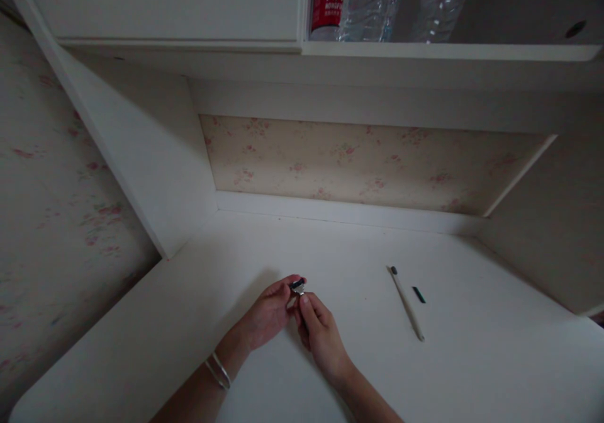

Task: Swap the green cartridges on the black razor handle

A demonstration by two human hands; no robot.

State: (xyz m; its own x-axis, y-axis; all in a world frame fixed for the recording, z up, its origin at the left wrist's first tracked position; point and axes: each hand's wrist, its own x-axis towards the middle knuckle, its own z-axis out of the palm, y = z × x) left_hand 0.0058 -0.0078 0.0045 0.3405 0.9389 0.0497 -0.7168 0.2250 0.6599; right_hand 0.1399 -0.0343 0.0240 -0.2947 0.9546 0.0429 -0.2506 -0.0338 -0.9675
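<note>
Near the front middle of the table, both hands meet around a small tool [298,287] with a silver, wedge-shaped head, a black edge and what seems a dark handle; it resembles a razor, but its exact kind is unclear. My right hand [324,335] is closed around the handle, thumb on top, hiding most of it. My left hand [268,315], with two bangles at the wrist, pinches the head's left side between thumb and fingers. To the right lie a slim pale stick [408,306] with a dark oval head, like a toothbrush, and a short dark green strip [418,294].
The white tabletop [472,360] runs back to a low ledge under a wallpapered wall [349,158]. White side panels [146,152] stand left and right. Overhead, a shelf [448,50] holds plastic water bottles [365,11], next to a white cabinet front [179,14].
</note>
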